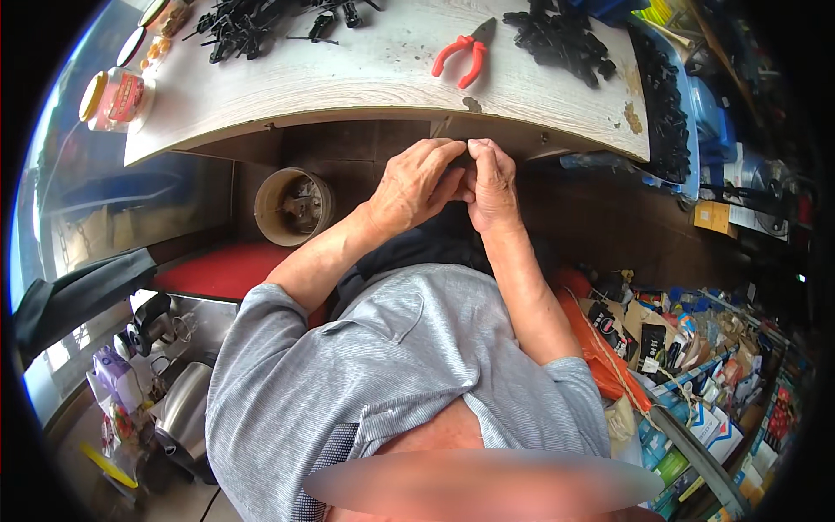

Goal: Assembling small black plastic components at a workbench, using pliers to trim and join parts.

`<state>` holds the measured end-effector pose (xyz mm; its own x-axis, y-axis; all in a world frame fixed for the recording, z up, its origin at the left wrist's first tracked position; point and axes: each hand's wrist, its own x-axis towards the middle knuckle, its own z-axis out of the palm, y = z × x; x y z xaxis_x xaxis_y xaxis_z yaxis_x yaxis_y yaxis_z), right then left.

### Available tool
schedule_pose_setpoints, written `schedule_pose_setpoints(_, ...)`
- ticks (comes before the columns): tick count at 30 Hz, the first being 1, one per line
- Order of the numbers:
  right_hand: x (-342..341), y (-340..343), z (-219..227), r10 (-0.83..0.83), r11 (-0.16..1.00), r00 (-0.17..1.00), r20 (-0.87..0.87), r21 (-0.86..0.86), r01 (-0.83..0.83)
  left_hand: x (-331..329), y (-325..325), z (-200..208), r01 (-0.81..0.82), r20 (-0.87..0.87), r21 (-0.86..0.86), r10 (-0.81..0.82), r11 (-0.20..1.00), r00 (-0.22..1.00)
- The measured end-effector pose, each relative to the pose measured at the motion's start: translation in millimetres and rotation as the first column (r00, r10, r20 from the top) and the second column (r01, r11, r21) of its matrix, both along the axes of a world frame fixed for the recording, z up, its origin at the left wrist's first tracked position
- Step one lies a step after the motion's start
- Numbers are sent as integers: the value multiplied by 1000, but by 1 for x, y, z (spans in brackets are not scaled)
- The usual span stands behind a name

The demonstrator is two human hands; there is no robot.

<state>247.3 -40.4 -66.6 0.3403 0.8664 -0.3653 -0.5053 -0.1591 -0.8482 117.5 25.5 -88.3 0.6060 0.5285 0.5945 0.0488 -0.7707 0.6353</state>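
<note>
Both hands meet at the table edge (pixel 383 117); left hand (pixel 416 184) and right hand (pixel 492 183) pinch a small dark part (pixel 461 158) between their fingertips.

Both hands (pixel 457 183) pinch together below table edge (pixel 365 115).

Pliers (pixel 463 57), top centre: red handles, dark grey head. Table (pixel 374 83): pale whitewashed wood grain w/ brown chipped spots at right edge. Plastic parts (pixel 561 39) upper right & another pile (pixel 239 30) upper left: black. Jar (pixel 117 97), far upper left: yellow lid, red label. Round tub (pixel 292 207) under table: beige. Shirt (pixel 409 365), lower centre: grey w/ fine stripes. Cushion (pixel 222 271), mid left: red. Bag (pixel 604 352), right: orange. Kettle (pixel 184 409), lower left: silver. Boxes (pixel 709 426), lower right: blue, green, white mix.
</note>
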Motion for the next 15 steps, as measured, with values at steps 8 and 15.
schedule_pose_setpoints(8, -19, 2, 3, -61, 998, 998, -5, -9, 61, -15, 10, 11, 24, -113, 4, -23, 1000, 993)
schedule_pose_setpoints(15, -35, -7, 16, -110, 991, 994, -4, -72, 109, -27, 8, 14, 143, -119, -41, -147, 989, 982)
